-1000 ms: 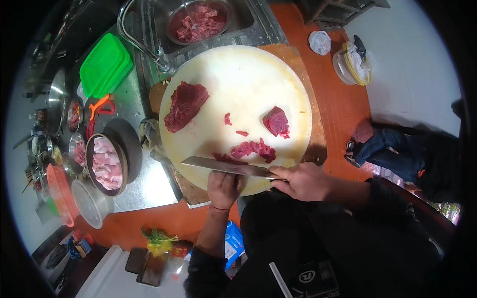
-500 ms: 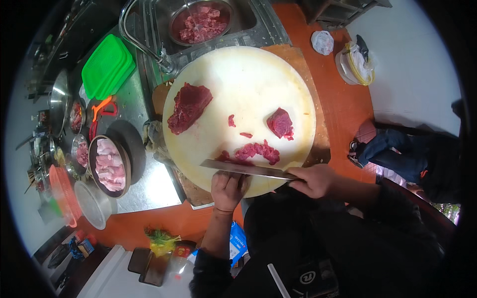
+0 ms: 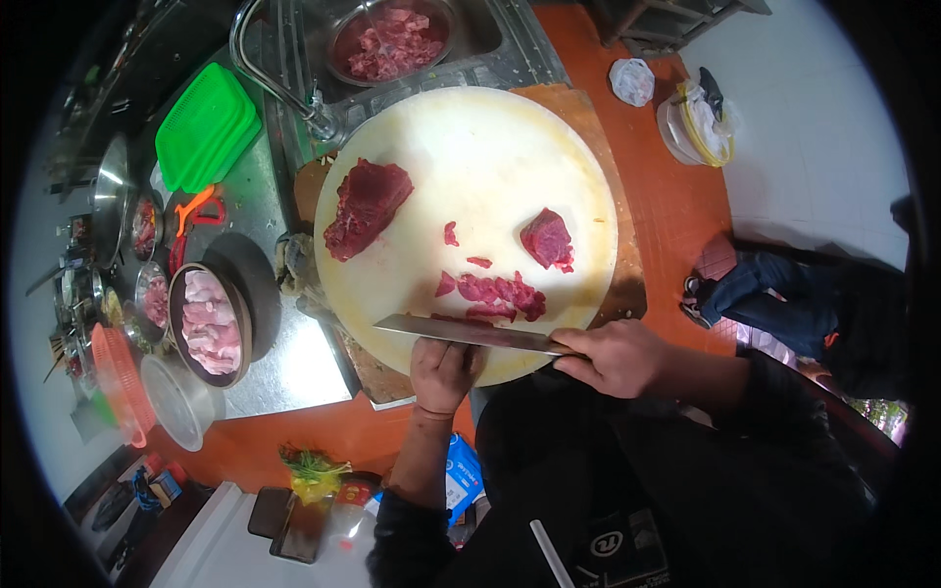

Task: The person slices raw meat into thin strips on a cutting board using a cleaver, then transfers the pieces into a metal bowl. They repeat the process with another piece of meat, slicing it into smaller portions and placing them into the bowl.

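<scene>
My right hand [image 3: 613, 357] grips the handle of a long cleaver [image 3: 470, 333] whose blade lies flat across the near edge of a round pale chopping block [image 3: 470, 147]. My left hand [image 3: 443, 372] rests with curled fingers on the block's near rim, just under the blade. Just beyond the blade lie sliced red meat pieces [image 3: 500, 292]. On the block's left side lies a large slab of raw meat [image 3: 366, 206], and a smaller chunk [image 3: 547, 238] sits to the right.
A metal bowl of cut meat [image 3: 387, 39] sits in the sink behind the block. Left are a green plastic basket [image 3: 204, 127], a dark bowl of pale meat [image 3: 211, 323] and small dishes. A person's legs in jeans [image 3: 774, 294] are at right on the orange floor.
The cleaver has drawn back toward me from the sliced pieces, and both hands sit slightly nearer the block's edge. The meat on the block has stayed put.
</scene>
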Action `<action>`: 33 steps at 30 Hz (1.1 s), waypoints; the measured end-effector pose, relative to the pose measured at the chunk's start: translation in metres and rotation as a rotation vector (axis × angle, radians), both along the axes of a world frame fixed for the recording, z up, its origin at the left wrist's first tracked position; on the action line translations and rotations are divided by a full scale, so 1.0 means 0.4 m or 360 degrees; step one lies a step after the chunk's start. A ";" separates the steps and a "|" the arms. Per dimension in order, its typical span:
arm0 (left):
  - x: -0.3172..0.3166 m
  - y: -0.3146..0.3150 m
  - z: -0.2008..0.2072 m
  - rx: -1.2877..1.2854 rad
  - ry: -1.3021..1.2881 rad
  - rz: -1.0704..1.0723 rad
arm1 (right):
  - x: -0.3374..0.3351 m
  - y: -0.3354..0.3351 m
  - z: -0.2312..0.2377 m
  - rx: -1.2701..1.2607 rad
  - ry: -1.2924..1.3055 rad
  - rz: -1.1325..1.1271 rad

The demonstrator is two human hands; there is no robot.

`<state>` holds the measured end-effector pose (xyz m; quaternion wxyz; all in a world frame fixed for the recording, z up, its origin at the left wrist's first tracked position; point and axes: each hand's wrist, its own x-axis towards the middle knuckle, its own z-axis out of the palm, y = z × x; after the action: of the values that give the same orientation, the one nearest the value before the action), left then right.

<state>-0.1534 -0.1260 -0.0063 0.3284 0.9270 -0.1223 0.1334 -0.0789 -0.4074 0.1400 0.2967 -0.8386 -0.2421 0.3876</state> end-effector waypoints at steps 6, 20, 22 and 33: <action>-0.004 -0.004 -0.006 -0.0001 0.0019 0.0032 | 0.015 0.029 0.025 -0.0022 0.0066 -0.0031; -0.033 0.004 -0.019 0.0062 -0.0252 -0.0026 | -0.041 -0.106 -0.040 -0.0131 0.0125 -0.0192; -0.030 0.007 -0.017 0.0088 -0.0245 -0.0092 | -0.006 -0.081 0.026 -0.0267 0.0176 -0.0073; -0.020 0.005 -0.007 0.0024 -0.0077 -0.0076 | 0.036 -0.074 0.069 -0.0526 0.0239 0.0133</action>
<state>-0.1613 -0.1238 -0.0091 0.3214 0.9228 -0.1532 0.1470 -0.0644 -0.4370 0.1677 0.1557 -0.8338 -0.1870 0.4956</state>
